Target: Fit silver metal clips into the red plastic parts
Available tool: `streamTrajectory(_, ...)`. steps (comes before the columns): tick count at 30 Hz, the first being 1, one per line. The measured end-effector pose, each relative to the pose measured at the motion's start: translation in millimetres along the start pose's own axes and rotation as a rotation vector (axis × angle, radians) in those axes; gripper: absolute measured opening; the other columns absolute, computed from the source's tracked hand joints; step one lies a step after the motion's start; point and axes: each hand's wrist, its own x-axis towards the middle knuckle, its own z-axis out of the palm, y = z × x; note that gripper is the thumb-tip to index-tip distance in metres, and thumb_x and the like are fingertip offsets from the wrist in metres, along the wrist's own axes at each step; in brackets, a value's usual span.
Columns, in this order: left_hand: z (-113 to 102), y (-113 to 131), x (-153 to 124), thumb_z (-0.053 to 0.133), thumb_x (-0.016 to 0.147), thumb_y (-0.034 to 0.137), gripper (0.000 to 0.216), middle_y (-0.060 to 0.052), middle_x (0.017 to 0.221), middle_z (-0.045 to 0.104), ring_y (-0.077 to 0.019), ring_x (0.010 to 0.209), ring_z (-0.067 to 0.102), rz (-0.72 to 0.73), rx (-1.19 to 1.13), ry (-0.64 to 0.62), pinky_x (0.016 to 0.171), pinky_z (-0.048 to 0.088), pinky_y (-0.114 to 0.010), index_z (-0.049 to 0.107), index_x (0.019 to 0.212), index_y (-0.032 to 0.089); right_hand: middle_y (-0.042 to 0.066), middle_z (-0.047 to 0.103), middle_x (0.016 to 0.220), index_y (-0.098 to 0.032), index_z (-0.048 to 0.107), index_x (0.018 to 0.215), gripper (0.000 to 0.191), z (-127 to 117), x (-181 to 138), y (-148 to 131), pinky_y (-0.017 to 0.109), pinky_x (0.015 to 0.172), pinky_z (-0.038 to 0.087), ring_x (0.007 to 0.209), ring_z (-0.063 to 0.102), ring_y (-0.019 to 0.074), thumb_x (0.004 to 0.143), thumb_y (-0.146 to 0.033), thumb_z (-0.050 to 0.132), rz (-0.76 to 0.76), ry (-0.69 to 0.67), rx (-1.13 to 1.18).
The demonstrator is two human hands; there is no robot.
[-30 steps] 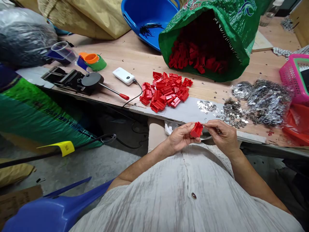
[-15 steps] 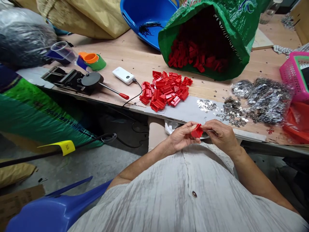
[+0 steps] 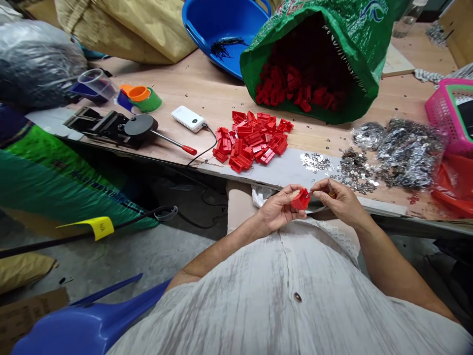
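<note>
My left hand [image 3: 281, 209] is closed round a hollow red plastic housing [image 3: 301, 199], gripped between thumb and fingers above my lap, just off the table's front edge. Its open side faces up and to the right. Right beside it, my right hand [image 3: 338, 201] has thumb and forefinger pinched at the housing's edge. A small dark and yellowish thing shows among the curled fingers of that hand, too small to name. On the table ahead lies a heap of similar red plastic housings [image 3: 254, 138]. To its right are flat silvery metal pieces [image 3: 316, 161] and darker metal pieces [image 3: 356, 167].
A green sack [image 3: 314, 111] full of red parts lies open behind the heap. Bagged metal parts [image 3: 410, 153] and a pink basket [image 3: 439, 113] stand at the right. On the left are a power bank [image 3: 187, 118], a lever press [image 3: 121, 129] and a blue basin [image 3: 199, 42].
My right hand has turned and its fingers have opened slightly, so the small yellowish thing in it now shows. The red housing has tilted a little in my left hand.
</note>
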Motion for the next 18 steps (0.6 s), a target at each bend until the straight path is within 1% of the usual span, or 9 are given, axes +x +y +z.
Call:
streamTrajectory(2,-1.0,-0.7,0.8,0.073,0.081,0.027,0.021,-0.003,0.092,0.061,-0.0121,0.073,0.059,-0.006,0.026,-0.017,0.059,0.056,-0.025,0.063,0.098,0.02,0.0,0.062,0.076,-0.02,0.063,0.084,0.03,3.2,2.6,-0.7,0.026,0.059,0.044,0.064,0.052,0.0124,0.082,-0.049,0.069,0.01,-0.021,0.032)
streamTrajectory(4,-2.9,-1.6,1.6,0.074,0.081,0.028,0.022,-0.003,0.09,0.06,-0.0119,0.072,0.059,-0.005,0.055,-0.033,0.059,0.057,-0.025,0.064,0.098,0.019,-0.001,0.06,0.075,-0.021,0.059,0.081,0.03,5.5,4.3,-1.1,0.026,0.06,0.044,0.065,0.051,0.0125,0.081,-0.049,0.07,0.024,-0.046,0.044)
streamTrajectory(8,-7.5,-4.1,4.8,0.075,0.079,0.029,0.024,-0.004,0.089,0.061,-0.0108,0.068,0.058,-0.01,0.107,-0.036,0.059,0.058,-0.026,0.064,0.097,0.017,-0.004,0.051,0.074,-0.022,0.052,0.084,0.024,8.0,5.9,4.9,0.025,0.056,0.038,0.063,0.044,0.0113,0.084,-0.041,0.066,0.032,-0.141,0.007)
streamTrajectory(10,-9.6,-5.7,8.1,0.077,0.078,0.029,0.025,-0.003,0.089,0.06,-0.0108,0.069,0.058,-0.014,0.108,-0.023,0.059,0.058,-0.026,0.063,0.095,0.016,-0.004,0.049,0.074,-0.023,0.049,0.084,0.02,9.5,6.6,11.2,0.025,0.055,0.036,0.062,0.042,0.011,0.086,-0.036,0.063,0.018,-0.16,-0.045)
streamTrajectory(13,-12.0,-7.7,14.3,0.078,0.076,0.031,0.026,-0.002,0.087,0.06,-0.0108,0.071,0.059,-0.016,0.1,-0.009,0.061,0.057,-0.025,0.062,0.091,0.016,-0.004,0.049,0.075,-0.023,0.048,0.084,0.017,11.0,7.3,22.3,0.025,0.055,0.037,0.063,0.042,0.0115,0.088,-0.034,0.06,-0.002,-0.142,-0.091)
streamTrajectory(15,-12.6,-7.7,17.3,0.077,0.078,0.036,0.029,-0.002,0.087,0.061,-0.0111,0.07,0.06,-0.027,0.148,-0.013,0.063,0.057,-0.027,0.062,0.095,0.018,-0.004,0.051,0.076,-0.024,0.048,0.086,0.017,10.5,6.4,29.3,0.025,0.056,0.038,0.063,0.044,0.012,0.089,-0.036,0.059,-0.008,-0.113,-0.104)
streamTrajectory(17,-12.2,-6.2,18.1,0.071,0.082,0.046,0.034,-0.003,0.089,0.063,-0.0126,0.07,0.061,0.015,0.302,0.006,0.067,0.057,-0.03,0.064,0.103,0.019,-0.003,0.053,0.077,-0.024,0.048,0.088,0.018,9.0,3.9,34.7,0.026,0.057,0.039,0.064,0.047,0.0127,0.09,-0.039,0.058,-0.014,-0.067,-0.131)
streamTrajectory(18,-11.7,-5.1,17.6,0.068,0.084,0.049,0.036,-0.004,0.092,0.065,-0.0141,0.073,0.063,0.082,0.431,0.031,0.07,0.057,-0.031,0.066,0.106,0.02,-0.003,0.055,0.078,-0.024,0.048,0.089,0.019,8.2,2.1,36.5,0.026,0.057,0.04,0.064,0.048,0.0131,0.09,-0.04,0.058,-0.016,-0.036,-0.151)
